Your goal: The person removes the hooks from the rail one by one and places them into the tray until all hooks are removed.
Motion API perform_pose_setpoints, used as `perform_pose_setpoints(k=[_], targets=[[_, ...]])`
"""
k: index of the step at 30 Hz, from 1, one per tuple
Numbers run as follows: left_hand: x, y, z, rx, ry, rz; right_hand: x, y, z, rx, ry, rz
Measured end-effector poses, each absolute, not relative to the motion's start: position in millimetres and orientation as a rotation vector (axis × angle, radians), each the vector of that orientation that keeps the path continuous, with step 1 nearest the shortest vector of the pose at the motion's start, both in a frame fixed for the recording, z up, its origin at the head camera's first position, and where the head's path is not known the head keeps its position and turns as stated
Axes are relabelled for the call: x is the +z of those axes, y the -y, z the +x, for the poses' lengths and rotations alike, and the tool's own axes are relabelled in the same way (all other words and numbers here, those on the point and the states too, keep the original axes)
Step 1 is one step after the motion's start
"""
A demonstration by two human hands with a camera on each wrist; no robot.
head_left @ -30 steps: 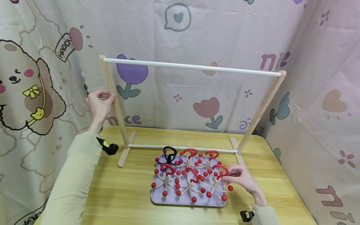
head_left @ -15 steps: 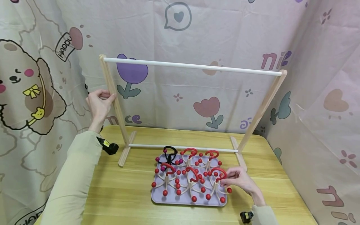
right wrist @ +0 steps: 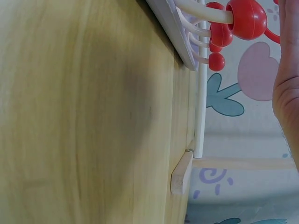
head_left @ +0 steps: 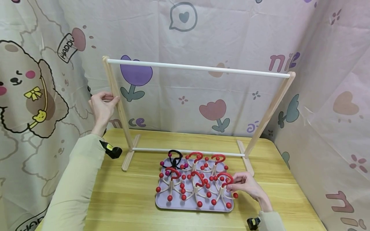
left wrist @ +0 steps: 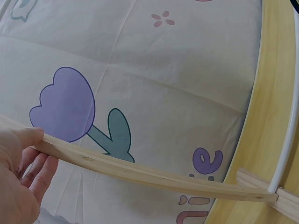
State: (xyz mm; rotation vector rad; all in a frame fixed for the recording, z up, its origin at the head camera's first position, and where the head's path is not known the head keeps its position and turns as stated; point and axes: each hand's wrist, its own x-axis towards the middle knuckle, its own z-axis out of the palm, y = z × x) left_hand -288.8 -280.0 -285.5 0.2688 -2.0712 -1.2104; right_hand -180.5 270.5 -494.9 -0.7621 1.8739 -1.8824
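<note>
In the head view, my left hand pinches the left upright of a wooden rack between thumb and fingers, about halfway up. The left wrist view shows the same grip on the wooden post. My right hand, at the tray's right side, pinches a cream multi-armed hanger near the base of its red hook. Red balls tip its splayed arms. It stands at the front right of a lilac tray, among several matching hangers. A black hanger with magenta balls is at the tray's back left.
The rack's white top bar spans high above the table, with a lower white bar near the feet. The rack's right foot lies just behind my right hand. A printed curtain encloses the back and sides.
The front-right hanger and my right hand have shifted slightly down and left, mostly in the first half second. My left hand stays on the upright.
</note>
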Motion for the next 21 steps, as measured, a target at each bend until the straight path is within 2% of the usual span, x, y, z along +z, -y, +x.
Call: perform_pose_setpoints(k=[21], targets=[[-285.4,280.3,-287.9,-1.208,2.076,0.281,-490.0,-274.2,-179.3,-1.811,-1.871,-0.829]])
